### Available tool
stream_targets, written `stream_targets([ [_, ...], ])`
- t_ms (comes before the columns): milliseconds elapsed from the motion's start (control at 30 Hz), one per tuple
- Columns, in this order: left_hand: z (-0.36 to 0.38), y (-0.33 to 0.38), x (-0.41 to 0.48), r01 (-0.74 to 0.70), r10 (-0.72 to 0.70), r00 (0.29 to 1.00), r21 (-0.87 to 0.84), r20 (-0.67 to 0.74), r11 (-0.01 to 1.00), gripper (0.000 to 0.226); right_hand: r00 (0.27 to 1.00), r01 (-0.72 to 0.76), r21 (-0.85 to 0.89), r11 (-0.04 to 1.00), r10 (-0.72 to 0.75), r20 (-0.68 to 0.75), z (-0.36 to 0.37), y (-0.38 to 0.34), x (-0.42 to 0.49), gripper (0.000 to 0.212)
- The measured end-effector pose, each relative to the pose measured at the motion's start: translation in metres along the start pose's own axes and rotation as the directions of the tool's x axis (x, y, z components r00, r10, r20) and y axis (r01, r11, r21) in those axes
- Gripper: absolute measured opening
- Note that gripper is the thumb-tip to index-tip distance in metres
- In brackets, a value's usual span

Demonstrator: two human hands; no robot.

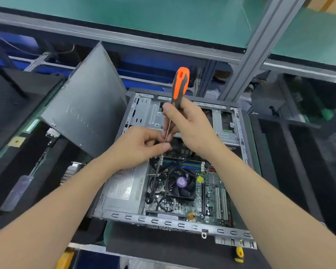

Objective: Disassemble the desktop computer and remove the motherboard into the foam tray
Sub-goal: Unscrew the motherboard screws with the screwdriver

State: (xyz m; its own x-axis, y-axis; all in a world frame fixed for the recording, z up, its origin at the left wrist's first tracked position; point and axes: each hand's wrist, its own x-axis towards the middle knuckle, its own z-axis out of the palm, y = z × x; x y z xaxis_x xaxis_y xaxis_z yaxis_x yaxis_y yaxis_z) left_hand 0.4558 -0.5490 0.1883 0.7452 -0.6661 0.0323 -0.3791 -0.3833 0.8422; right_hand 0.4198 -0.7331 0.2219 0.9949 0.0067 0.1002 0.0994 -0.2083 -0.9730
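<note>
An open desktop case (163, 223) lies flat in the middle of the bench. Inside it sits the green motherboard (214, 193) with a black CPU fan (180, 184) and a silver power supply (124, 189) to its left. My right hand (190, 127) grips an orange and black screwdriver (179, 84), held upright with its shaft pointing down into the case. My left hand (144, 146) pinches the lower end of the shaft at the tip. The tip and whatever it touches are hidden by my fingers.
The grey side panel (87, 105) leans tilted at the left of the case. Black foam trays (14, 105) flank the case at left and at right (306, 152). A heatsink (71, 169) lies on the left foam. A yellow tool handle (239, 254) shows at the bench's near edge.
</note>
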Motion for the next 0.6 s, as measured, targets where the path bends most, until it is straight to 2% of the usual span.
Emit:
stream_targets([
  [200, -0.002, -0.012, -0.003, -0.016, 0.016, 1.000, 0.007, -0.007, 1.000, 0.013, 0.995, 0.002, 0.051, 0.999, -0.008, 0.104, 0.004, 0.011, 0.006, 0.030],
  [300, -0.003, -0.013, -0.003, -0.028, 0.029, 1.000, -0.025, 0.013, 0.999, 0.014, 0.994, 0.011, 0.083, 0.997, -0.020, 0.107, 0.007, 0.011, 0.005, 0.023],
  [467, -0.006, -0.013, -0.004, -0.063, 0.059, 0.998, -0.207, -0.023, 0.976, 0.017, 0.995, 0.093, 0.156, 0.983, -0.099, 0.031, 0.003, -0.002, 0.006, 0.021],
  [600, -0.010, -0.010, -0.004, -0.089, 0.109, 0.992, -0.279, 0.057, 0.956, 0.011, 0.988, 0.112, 0.204, 0.972, -0.132, 0.086, 0.003, -0.010, 0.008, 0.018],
])
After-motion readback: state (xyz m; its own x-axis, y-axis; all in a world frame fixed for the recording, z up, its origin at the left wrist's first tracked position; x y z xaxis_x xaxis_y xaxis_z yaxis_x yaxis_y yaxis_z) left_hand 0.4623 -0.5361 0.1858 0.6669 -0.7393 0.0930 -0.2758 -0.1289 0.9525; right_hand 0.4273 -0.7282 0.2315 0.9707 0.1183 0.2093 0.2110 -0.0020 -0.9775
